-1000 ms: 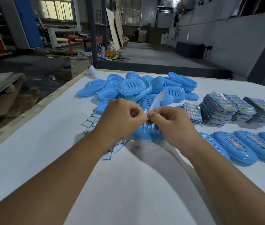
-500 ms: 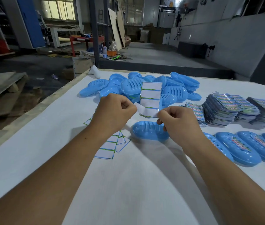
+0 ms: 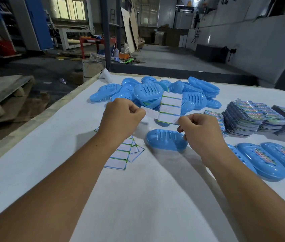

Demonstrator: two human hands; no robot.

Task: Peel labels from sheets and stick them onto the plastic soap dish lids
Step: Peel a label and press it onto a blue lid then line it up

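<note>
A peeled label (image 3: 151, 113) is pinched in the left hand (image 3: 122, 116); the backing sheet (image 3: 170, 107) is pinched in the right hand (image 3: 197, 130). The bare lid (image 3: 164, 139) lies crosswise just below both grips, nearer the table's near edge, closer to the right

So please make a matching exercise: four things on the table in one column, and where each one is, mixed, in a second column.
1. backing sheet
2. single blue lid
3. empty sheets
4. label stacks

a. on the table under the left forearm
b. at the right, behind the labelled lids
c. pinched by the right hand
d. alone on the table below both hands

Pairs: 1-c, 2-d, 3-a, 4-b
</note>
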